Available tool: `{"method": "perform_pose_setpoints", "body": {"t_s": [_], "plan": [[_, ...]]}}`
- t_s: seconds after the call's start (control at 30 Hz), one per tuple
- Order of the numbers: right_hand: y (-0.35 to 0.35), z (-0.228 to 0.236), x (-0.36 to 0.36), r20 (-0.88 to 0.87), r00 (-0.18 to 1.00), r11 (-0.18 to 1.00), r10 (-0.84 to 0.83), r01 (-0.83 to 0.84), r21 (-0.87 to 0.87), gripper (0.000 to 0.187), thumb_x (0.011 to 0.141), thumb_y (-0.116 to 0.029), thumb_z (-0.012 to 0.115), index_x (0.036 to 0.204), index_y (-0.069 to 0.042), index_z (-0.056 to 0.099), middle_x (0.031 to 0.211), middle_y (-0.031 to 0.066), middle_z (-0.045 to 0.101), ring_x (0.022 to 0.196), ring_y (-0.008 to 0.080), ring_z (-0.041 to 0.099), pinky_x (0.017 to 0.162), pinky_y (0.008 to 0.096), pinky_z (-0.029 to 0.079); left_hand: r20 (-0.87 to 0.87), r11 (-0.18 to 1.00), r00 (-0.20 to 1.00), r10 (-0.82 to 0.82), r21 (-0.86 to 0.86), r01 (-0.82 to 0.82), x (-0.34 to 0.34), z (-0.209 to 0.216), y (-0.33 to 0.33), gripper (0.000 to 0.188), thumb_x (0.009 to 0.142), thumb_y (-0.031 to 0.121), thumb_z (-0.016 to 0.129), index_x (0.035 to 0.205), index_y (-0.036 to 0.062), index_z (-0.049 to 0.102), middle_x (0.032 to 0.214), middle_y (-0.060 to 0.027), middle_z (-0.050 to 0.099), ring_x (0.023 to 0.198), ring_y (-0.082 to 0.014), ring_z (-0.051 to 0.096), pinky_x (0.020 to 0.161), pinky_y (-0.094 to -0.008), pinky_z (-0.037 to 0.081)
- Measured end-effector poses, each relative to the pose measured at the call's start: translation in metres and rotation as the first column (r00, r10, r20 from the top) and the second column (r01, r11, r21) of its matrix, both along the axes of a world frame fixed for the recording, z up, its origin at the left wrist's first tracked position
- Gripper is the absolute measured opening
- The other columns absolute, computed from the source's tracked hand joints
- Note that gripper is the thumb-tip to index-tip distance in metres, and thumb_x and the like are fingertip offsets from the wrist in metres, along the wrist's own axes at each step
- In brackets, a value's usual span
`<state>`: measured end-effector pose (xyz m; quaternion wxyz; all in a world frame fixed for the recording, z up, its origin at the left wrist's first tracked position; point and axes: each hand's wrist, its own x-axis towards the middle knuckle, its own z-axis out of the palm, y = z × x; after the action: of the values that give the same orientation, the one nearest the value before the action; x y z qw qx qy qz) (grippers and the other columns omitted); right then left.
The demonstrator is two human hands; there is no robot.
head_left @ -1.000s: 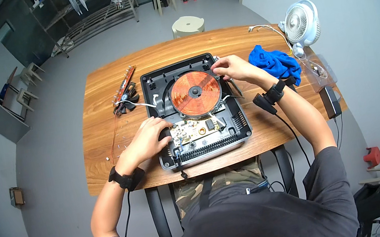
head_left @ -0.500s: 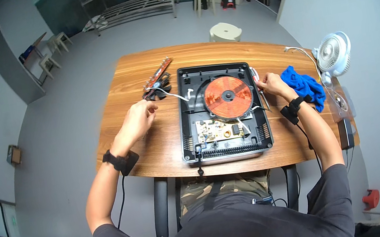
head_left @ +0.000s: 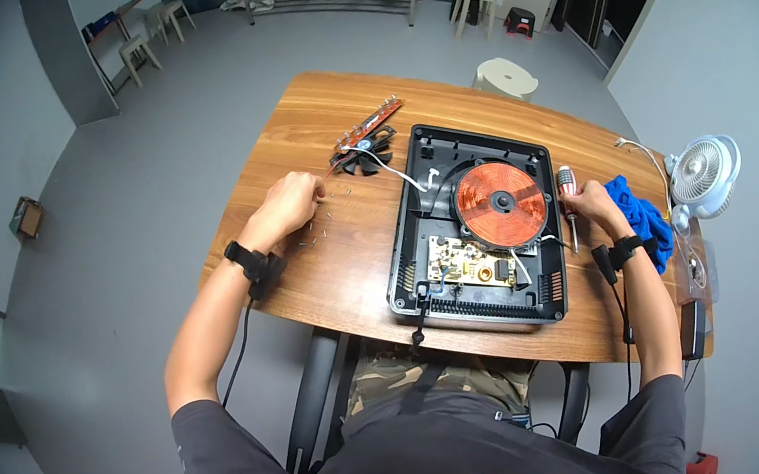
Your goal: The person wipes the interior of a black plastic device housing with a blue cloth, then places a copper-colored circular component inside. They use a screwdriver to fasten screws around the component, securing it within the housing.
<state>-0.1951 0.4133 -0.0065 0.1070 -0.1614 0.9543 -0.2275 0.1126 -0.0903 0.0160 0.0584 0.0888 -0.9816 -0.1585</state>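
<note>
An opened induction cooker base [head_left: 399,279] lies on the table, its round copper coil [head_left: 481,209] and yellowish circuit board [head_left: 455,262] exposed. On its right side, my right hand [head_left: 592,202] is closed around a screwdriver [head_left: 566,177], whose shaft points toward me. Left of the cooker, my left hand [head_left: 292,200] rests low over the tabletop with fingers curled together; whatever they pinch is too small to make out. Several small screws [head_left: 322,217] are scattered beside it. Just beyond sit a black cooling fan [head_left: 367,154] with a white cable and a narrow red-brown strip [head_left: 370,123] bearing small metal pieces.
A blue cloth [head_left: 638,217] lies right of my right hand. Farther right are a small white fan [head_left: 702,178], a clear box [head_left: 698,267] and a black adapter [head_left: 692,330] at the table's edge. A stool [head_left: 504,79] stands behind the wooden table [head_left: 306,280].
The view has swung, shifting the table within the picture. My left hand's fingers have curled in near the table, and screws now show beside it. My right hand has gripped the screwdriver.
</note>
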Motion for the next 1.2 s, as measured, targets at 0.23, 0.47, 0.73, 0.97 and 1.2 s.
{"method": "perform_pose_setpoints", "body": {"t_s": [0.23, 0.47, 0.73, 0.97, 1.2], "plan": [[0.023, 0.023, 0.003, 0.025, 0.999, 0.941, -0.040, 0.046, -0.335, 0.027, 0.088, -0.022, 0.071, 0.087, 0.004, 0.065, 0.068, 0.0078, 0.067, 0.060, 0.0128, 0.064, 0.054, 0.0289, 0.048, -0.065, 0.999, 0.997, 0.031, -0.016, -0.032, -0.014, -0.004, 0.005, 0.018, 0.079, -0.002, 0.066, 0.096, -0.0006, 0.072, 0.095, -0.0219, 0.073, 0.093, -0.0395, 0.069, 0.082, -0.0456, 0.056], [0.011, 0.065, 0.036, -0.007, 0.999, 0.778, 0.037, -0.033, -0.627, 0.038, 0.093, -0.004, 0.061, 0.124, 0.006, 0.042, 0.075, 0.0068, 0.063, 0.063, 0.0127, 0.064, 0.054, 0.0247, 0.048, 0.037, 0.999, 0.999, 0.005, -0.047, -0.003, -0.043, -0.010, 0.015, 0.017, 0.079, -0.002, 0.065, 0.095, -0.0012, 0.071, 0.092, -0.0241, 0.071, 0.091, -0.0424, 0.069, 0.079, -0.0476, 0.056], [-0.022, 0.103, 0.106, 0.111, 0.991, 0.656, 0.079, 0.032, -0.754, 0.048, 0.096, -0.009, 0.064, 0.136, -0.004, 0.037, 0.082, 0.0028, 0.063, 0.057, 0.0048, 0.055, 0.045, 0.0185, 0.038, 0.027, 0.980, 1.000, 0.000, -0.200, 0.005, -0.043, -0.015, 0.024, 0.011, 0.089, 0.002, 0.058, 0.088, -0.0019, 0.068, 0.096, -0.0275, 0.070, 0.091, -0.0456, 0.069, 0.080, -0.0510, 0.057], [-0.050, 0.111, 0.126, 0.013, 0.987, 0.636, 0.163, -0.095, -0.766, 0.057, 0.094, -0.005, 0.067, 0.139, -0.003, 0.032, 0.092, 0.0074, 0.061, 0.061, 0.0092, 0.060, 0.043, 0.0234, 0.047, 0.018, 0.998, 0.999, 0.051, -0.050, -0.050, -0.040, 0.001, 0.030, 0.008, 0.083, 0.005, 0.067, 0.087, 0.0015, 0.073, 0.089, -0.0249, 0.071, 0.090, -0.0416, 0.070, 0.082, -0.0482, 0.057], [-0.079, 0.107, 0.121, -0.100, 0.965, 0.628, 0.241, -0.234, -0.742, 0.038, 0.093, -0.008, 0.069, 0.118, -0.003, 0.041, 0.085, 0.0059, 0.064, 0.065, 0.0098, 0.065, 0.051, 0.0241, 0.054, -0.148, 0.988, 0.980, -0.132, 0.058, 0.142, -0.023, 0.054, 0.083, 0.013, 0.084, 0.011, 0.075, 0.090, -0.0012, 0.075, 0.082, -0.0203, 0.071, 0.077, -0.0345, 0.071, 0.072, -0.0417, 0.055]]}}
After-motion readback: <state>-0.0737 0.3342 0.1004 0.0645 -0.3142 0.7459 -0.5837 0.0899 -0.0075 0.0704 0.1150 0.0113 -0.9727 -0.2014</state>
